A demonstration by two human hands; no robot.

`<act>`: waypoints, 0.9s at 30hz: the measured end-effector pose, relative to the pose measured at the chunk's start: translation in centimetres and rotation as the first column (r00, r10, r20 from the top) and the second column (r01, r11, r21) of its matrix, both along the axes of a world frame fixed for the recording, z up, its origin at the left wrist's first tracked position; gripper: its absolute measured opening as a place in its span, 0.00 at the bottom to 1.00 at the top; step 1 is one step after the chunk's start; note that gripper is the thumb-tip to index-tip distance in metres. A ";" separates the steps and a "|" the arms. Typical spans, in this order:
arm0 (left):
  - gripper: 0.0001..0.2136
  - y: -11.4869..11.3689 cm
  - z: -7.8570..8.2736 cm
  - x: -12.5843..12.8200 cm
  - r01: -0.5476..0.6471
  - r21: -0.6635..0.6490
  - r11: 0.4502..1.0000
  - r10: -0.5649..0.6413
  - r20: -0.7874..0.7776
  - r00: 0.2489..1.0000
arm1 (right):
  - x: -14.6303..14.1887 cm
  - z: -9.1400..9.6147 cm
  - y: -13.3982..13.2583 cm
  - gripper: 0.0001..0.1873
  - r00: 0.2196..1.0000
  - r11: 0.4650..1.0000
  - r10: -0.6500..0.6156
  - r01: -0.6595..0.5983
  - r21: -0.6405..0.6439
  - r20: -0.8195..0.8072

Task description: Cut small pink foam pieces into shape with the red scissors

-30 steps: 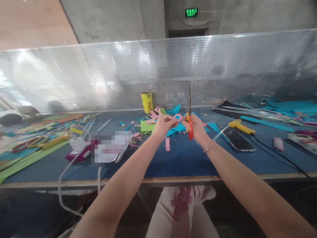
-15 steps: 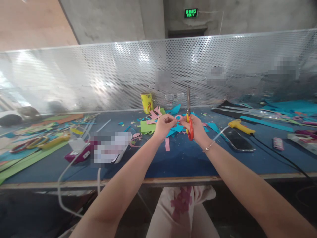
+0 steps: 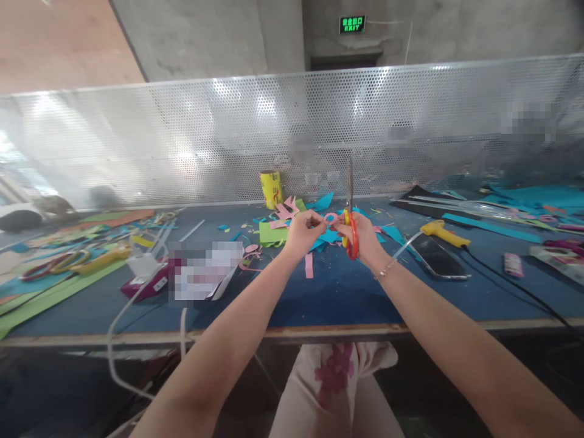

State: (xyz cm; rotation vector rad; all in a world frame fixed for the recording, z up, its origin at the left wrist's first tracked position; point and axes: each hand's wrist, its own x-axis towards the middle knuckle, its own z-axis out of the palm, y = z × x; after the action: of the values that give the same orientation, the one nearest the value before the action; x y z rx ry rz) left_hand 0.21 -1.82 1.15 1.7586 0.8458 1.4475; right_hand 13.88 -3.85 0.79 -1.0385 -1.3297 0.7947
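Note:
My left hand point(image 3: 302, 232) is closed in a pinch on a small pink paper ring point(image 3: 331, 218), held above the blue worktable point(image 3: 337, 292). My right hand point(image 3: 362, 236) grips red-handled scissors point(image 3: 350, 226) whose blades point straight up, shut; its fingertips also touch the pink ring. Both hands meet over a heap of teal, green and pink paper scraps point(image 3: 292, 228). A loose pink strip point(image 3: 309, 265) lies just below my left hand.
A yellow can point(image 3: 271, 188) stands by the perforated metal screen point(image 3: 292, 134). A phone point(image 3: 435, 255) and a yellow glue gun point(image 3: 441, 232) with black cable lie right. A purple box point(image 3: 146, 283), white cable and green sheets lie left.
My hands have closed in slightly and the pink ring has turned a little between the fingers. The scissors stay upright; nothing else has moved.

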 end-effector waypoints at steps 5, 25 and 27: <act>0.07 -0.2 0.2 0.0 -0.012 0.029 0.999 0.013 -0.023 1.000 | 0.0 -0.1 0.0 0.15 1.000 0.999 -0.015 0.016 -0.029 0.016; 0.07 0.5 -0.2 0.1 0.038 -0.222 0.974 -0.012 0.114 0.993 | 1.1 -2.2 2.4 0.07 0.974 0.995 -0.065 0.047 0.085 0.216; 0.06 0.5 -0.2 0.0 0.046 -0.239 0.970 -0.020 0.110 0.994 | 1.1 -2.3 2.5 0.07 0.987 0.998 -0.046 0.038 0.055 0.157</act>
State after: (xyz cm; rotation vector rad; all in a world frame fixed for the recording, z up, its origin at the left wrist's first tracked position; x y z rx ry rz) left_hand 0.22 -1.30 0.98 1.4948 0.8911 1.3426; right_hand 15.01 -1.32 -1.50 -1.1028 -1.4504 0.6538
